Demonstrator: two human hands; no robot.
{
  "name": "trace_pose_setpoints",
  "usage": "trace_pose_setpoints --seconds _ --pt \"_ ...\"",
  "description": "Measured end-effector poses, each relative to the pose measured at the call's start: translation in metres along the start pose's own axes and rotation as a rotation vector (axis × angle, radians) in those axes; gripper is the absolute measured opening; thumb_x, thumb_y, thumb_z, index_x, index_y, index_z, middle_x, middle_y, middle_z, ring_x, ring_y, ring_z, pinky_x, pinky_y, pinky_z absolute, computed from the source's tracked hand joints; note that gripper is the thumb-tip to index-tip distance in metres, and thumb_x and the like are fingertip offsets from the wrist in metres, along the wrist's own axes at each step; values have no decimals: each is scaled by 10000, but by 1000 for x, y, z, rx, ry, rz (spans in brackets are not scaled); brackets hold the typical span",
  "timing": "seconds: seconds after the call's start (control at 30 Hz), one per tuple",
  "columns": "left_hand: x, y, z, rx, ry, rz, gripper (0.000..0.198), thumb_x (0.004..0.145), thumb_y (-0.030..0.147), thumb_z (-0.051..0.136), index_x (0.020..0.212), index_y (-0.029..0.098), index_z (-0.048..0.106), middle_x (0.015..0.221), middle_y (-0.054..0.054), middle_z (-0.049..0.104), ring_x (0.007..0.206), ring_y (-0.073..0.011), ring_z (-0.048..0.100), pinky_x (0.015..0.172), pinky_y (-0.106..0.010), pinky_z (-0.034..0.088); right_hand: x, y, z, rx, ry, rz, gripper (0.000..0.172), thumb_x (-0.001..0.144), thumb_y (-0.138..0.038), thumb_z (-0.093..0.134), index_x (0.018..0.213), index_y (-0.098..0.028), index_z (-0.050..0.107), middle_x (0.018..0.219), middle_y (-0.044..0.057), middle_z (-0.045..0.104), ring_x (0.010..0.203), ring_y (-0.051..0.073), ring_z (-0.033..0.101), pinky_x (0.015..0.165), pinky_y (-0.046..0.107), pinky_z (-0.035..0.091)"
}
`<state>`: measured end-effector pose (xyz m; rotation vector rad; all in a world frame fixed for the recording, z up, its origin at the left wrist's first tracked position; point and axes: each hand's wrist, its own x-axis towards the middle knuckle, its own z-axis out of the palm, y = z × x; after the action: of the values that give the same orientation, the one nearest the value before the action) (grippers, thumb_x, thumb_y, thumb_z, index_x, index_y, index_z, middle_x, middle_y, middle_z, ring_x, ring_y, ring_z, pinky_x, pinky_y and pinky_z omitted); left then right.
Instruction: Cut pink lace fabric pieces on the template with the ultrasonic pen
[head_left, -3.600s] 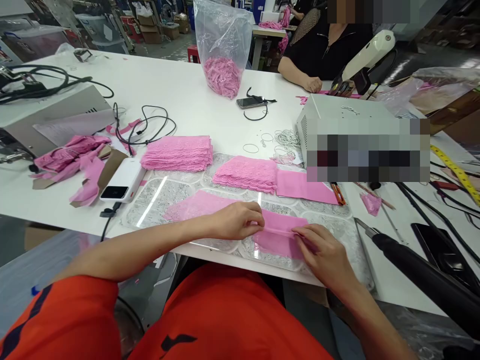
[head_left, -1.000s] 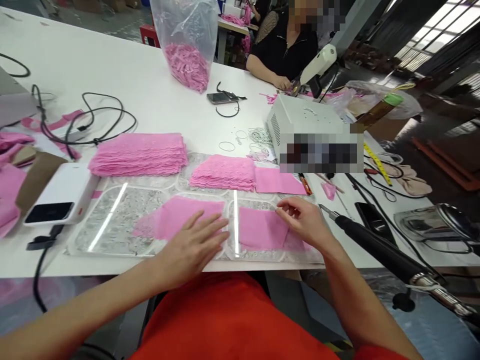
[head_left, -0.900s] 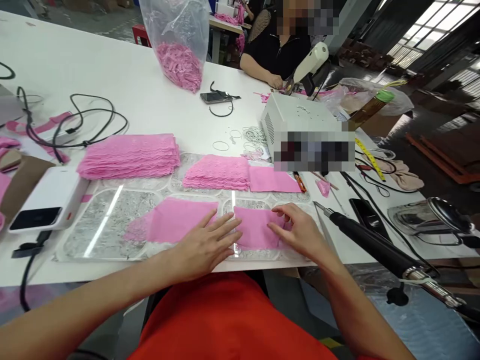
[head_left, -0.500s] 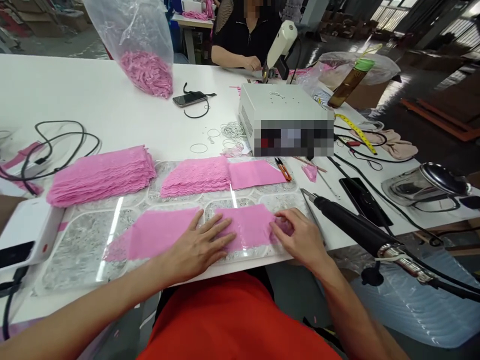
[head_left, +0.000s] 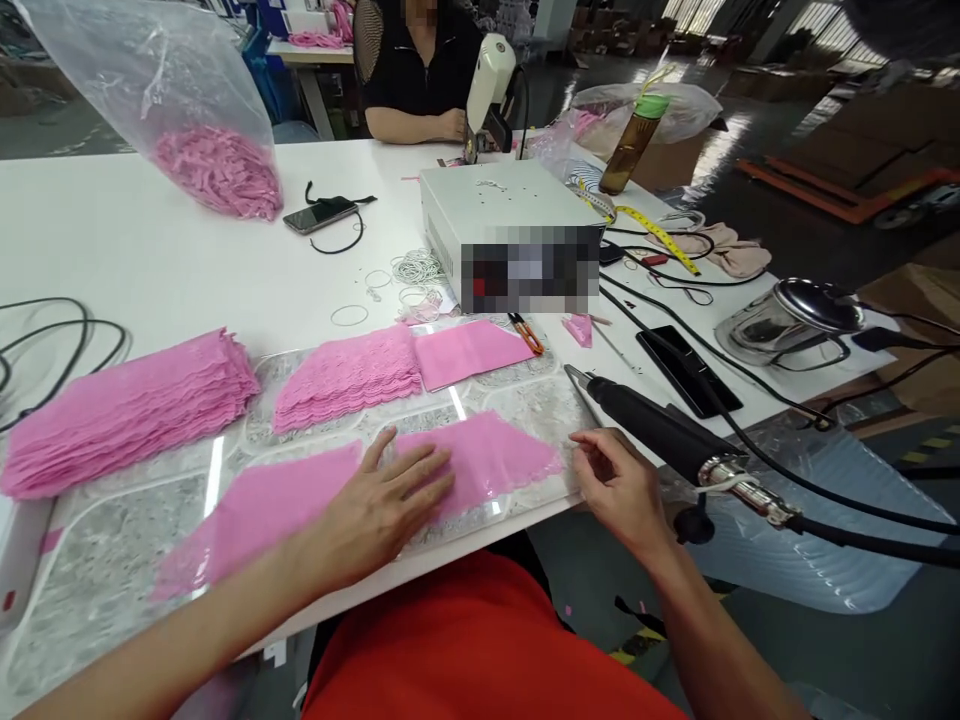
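Observation:
My left hand (head_left: 394, 505) lies flat with fingers spread over the inner end of a pink fabric piece (head_left: 495, 455) with a scalloped lace edge on its right. Just past that edge is my right hand (head_left: 616, 490), its fingers loosely curled, thumb and forefinger slightly apart and nothing visible between them. Another pink fabric piece (head_left: 277, 500) lies to the left, partly under my left forearm. Behind these are a stack of pink lace pieces (head_left: 349, 375), a flat pink piece (head_left: 472, 352) beside it, and a thicker pink stack (head_left: 135, 405) at left.
A hot-knife-like tool (head_left: 645, 425) with a black handle points in from the right. Orange thread snips (head_left: 526, 335) lie before a grey box (head_left: 514, 195). Beyond are a phone (head_left: 690, 370), a glass jar (head_left: 787, 320), a bag of pink scraps (head_left: 217, 170) and a seated person (head_left: 420, 75).
My right hand has come away from the fabric's right end, whose scalloped edge now lies spread out. My left hand stays on the fabric. The view has turned slightly right.

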<state>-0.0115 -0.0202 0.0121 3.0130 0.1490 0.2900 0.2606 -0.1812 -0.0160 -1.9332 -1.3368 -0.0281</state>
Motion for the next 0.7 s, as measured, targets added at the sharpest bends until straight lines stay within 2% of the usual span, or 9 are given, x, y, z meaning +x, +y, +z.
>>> trace_pose_setpoints --seconds 0.13,0.3,0.57,0.7 --pt "45 -8 6 -66 -86 201 383 1043 271 369 1385 186 519 1473 -71 489 1419 -242 383 1209 -454 200 -6 2 3 50 57 -145 166 865 -126 549 956 -204 662 884 61 659 756 136 661 608 225 533" --pt "87 -16 23 -109 -173 316 427 1057 329 330 1450 202 438 1509 -43 440 1443 -230 339 1233 -473 103 -14 10 8 71 105 -261 244 832 -84 585 1006 -226 682 895 59 637 832 159 649 721 274 560" --pt "100 -21 30 -74 -234 383 460 1053 424 312 1490 290 365 1558 6 350 1477 -214 259 1227 -481 -62 -21 20 10 65 158 -336 310 794 -34 593 1029 -225 662 932 61 635 866 163 642 741 297 573" --pt "104 -21 30 -53 -227 406 471 1049 436 321 1494 283 360 1564 8 342 1482 -223 242 1225 -484 -75 -19 20 11 64 176 -352 310 788 -24 596 1026 -213 655 915 61 638 838 159 642 732 298 578"
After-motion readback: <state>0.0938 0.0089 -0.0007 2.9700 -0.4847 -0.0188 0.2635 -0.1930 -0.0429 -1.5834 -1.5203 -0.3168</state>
